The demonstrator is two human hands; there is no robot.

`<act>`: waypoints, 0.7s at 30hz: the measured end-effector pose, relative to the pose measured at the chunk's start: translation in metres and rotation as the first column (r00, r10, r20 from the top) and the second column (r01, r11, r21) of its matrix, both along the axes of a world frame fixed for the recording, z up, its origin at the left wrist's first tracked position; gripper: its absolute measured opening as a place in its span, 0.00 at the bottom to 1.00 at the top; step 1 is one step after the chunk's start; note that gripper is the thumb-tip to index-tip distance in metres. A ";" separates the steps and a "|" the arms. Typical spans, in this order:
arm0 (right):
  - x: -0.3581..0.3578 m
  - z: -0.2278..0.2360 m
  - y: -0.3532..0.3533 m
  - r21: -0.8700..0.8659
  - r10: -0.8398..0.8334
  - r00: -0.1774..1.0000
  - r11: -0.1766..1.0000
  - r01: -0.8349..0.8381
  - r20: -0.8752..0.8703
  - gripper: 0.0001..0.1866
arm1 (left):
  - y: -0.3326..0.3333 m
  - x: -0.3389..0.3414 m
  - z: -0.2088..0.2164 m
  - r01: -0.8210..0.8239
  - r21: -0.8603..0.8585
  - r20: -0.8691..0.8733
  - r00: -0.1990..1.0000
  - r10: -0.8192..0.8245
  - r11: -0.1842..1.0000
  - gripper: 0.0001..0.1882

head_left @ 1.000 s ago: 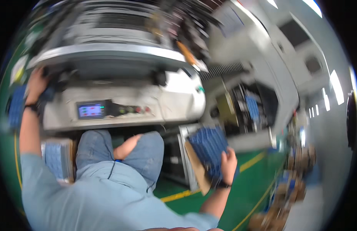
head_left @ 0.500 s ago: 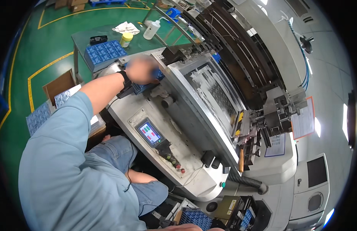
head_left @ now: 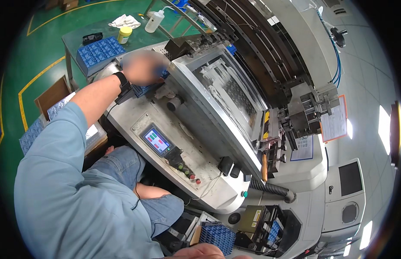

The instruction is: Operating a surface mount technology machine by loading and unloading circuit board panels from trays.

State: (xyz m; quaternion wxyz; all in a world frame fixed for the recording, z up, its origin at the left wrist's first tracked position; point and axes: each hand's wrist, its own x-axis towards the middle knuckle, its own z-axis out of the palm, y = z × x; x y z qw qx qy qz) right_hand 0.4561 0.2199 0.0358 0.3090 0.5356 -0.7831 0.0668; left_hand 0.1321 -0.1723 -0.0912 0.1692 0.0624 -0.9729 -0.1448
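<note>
1. Head view: the left hand (head_left: 142, 68) (blurred, so its finger state cannot be told) rests on a stack of blue boards (head_left: 145, 88) at the grey machine (head_left: 196, 142)'s far end.
2. The right hand (head_left: 204, 251) sits at the lower edge, fingers hidden, touching a blue tray (head_left: 217, 236).

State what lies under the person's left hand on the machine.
Under the left hand a stack of blue boards shows, resting on the grey machine. The hand covers most of the stack, so its grip cannot be judged.
</note>
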 end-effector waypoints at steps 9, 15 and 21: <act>-0.013 -0.021 -0.016 -0.009 0.111 0.994 0.994 -0.111 -0.022 0.18 | 0.004 -0.006 -0.007 0.025 -0.003 0.050 0.998 -0.025 1.000 0.42; -0.029 -0.021 -0.025 -0.010 0.174 0.982 0.984 -0.175 -0.066 0.18 | -0.003 -0.005 -0.007 -0.013 0.004 0.068 0.998 0.013 1.000 0.41; -0.029 -0.026 -0.029 0.004 0.202 0.976 0.979 -0.202 -0.082 0.18 | -0.003 0.000 0.001 -0.001 0.015 0.063 0.998 0.000 1.000 0.42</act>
